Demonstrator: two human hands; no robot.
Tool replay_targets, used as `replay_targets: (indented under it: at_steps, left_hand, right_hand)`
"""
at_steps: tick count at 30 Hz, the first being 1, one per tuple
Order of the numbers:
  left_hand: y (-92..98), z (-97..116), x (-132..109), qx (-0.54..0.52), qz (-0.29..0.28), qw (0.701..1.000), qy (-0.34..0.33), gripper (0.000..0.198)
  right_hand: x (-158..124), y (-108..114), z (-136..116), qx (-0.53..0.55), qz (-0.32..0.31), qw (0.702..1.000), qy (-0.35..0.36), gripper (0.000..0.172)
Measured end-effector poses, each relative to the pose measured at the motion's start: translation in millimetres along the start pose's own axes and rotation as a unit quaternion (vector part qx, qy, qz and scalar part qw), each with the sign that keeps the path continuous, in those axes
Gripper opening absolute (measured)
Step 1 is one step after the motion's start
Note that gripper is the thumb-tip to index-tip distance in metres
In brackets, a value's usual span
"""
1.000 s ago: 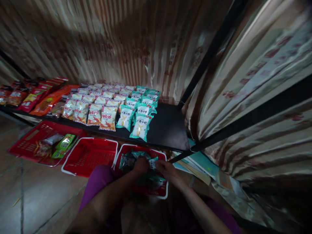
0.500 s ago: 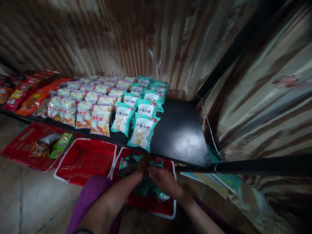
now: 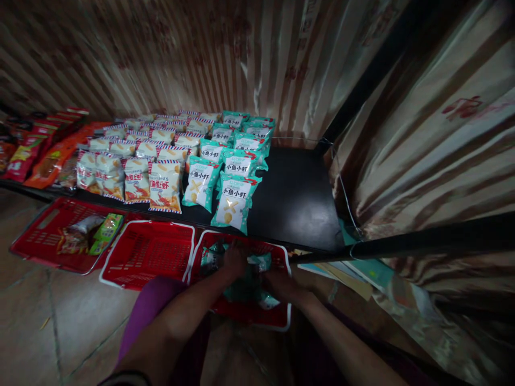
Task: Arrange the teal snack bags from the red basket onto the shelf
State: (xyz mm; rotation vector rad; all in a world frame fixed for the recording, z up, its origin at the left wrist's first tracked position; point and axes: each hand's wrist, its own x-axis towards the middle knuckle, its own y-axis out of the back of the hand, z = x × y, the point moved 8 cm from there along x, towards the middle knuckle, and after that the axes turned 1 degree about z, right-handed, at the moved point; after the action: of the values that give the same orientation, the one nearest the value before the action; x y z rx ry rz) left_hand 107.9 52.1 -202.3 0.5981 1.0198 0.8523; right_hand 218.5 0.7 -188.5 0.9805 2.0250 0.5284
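Both hands reach down into the right-hand red basket (image 3: pixel 288 289), among teal snack bags (image 3: pixel 269 300). My left hand (image 3: pixel 235 259) is over the bags on the basket's far side; its fingers are dark and blurred. My right hand (image 3: pixel 280 285) lies at the bags near the basket's right side, its fingers hidden in shadow. Whether either hand grips a bag cannot be made out. Just above the basket, a teal and white snack bag (image 3: pixel 234 203) stands upright at the front of the black shelf (image 3: pixel 300 206), with several like it behind.
Rows of white snack bags (image 3: pixel 165 186) and orange packets (image 3: pixel 53 161) fill the shelf's left part. A middle red basket (image 3: pixel 151 252) and a left red basket (image 3: pixel 44 236) holding a few packets stand below. A black post (image 3: pixel 362 96) and curtain (image 3: pixel 426 214) bound the right.
My hands have moved apart: the left slightly up and left, the right to the right. The camera view has shifted a little, so the shelf sits higher in it.
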Motion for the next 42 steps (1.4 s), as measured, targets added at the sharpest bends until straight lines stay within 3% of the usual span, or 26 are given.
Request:
replay_targets:
  at_steps: [6,9,11,13,15,20,24,27,31,35,37,39,42]
  left_hand:
    - [38.1,25.9,-33.2,0.027,0.035,0.998,-0.047,0.038]
    - [65.7,44.9,-56.0,0.017,0.051,0.996,-0.074,0.029]
    - [87.6,56.9,-71.6,0.005,0.078,0.993,-0.085,0.027]
    - [110.0,69.1,-86.2,-0.014,0.110,0.989,-0.100,0.023]
    - [134.1,81.4,-99.2,-0.075,0.146,0.978,-0.125,0.020]
    - [196.0,101.5,-120.0,-0.228,0.222,0.934,-0.161,0.029]
    - [232.8,109.6,-125.0,-0.349,0.254,0.882,-0.189,0.029]
    - [243.4,117.2,-123.3,-0.411,0.244,0.853,-0.209,0.028]
    - [244.1,129.7,-123.2,-0.386,0.222,0.867,-0.226,0.030]
    - [243.2,133.0,-127.7,-0.336,0.218,0.887,-0.230,0.031]
    - [243.2,131.4,-130.2,-0.342,0.215,0.886,-0.230,0.031]
    - [244.2,130.2,-132.9,-0.380,0.206,0.869,-0.240,0.026]
    - [251.5,122.8,-135.1,-0.445,0.220,0.836,-0.234,0.030]
  right_hand:
    - [-13.4,42.5,20.3,0.043,0.071,0.995,-0.053,0.018]
    - [-30.9,58.6,15.9,0.121,0.090,0.987,-0.052,0.031]
    - [-45.2,64.4,1.5,0.283,0.082,0.955,-0.014,0.042]
    - [-61.4,73.9,-17.7,0.452,0.077,0.888,0.028,0.049]
    - [-77.8,89.8,-36.2,0.517,0.091,0.849,0.053,0.051]
    - [-109.5,149.3,-83.9,0.515,0.167,0.832,0.119,0.056]
    - [-115.0,183.8,-114.2,0.486,0.193,0.839,0.151,0.055]
    - [-113.2,193.0,-121.0,0.489,0.214,0.832,0.151,0.053]
    - [-111.2,193.5,-104.1,0.516,0.252,0.813,0.097,0.052]
    - [-107.9,193.0,-95.0,0.477,0.218,0.849,0.068,0.044]
    - [-107.5,193.8,-96.1,0.474,0.209,0.853,0.060,0.037]
    - [-108.5,195.4,-99.8,0.500,0.222,0.835,0.053,0.036]
    - [-111.2,196.4,-104.4,0.571,0.261,0.778,0.035,0.040]
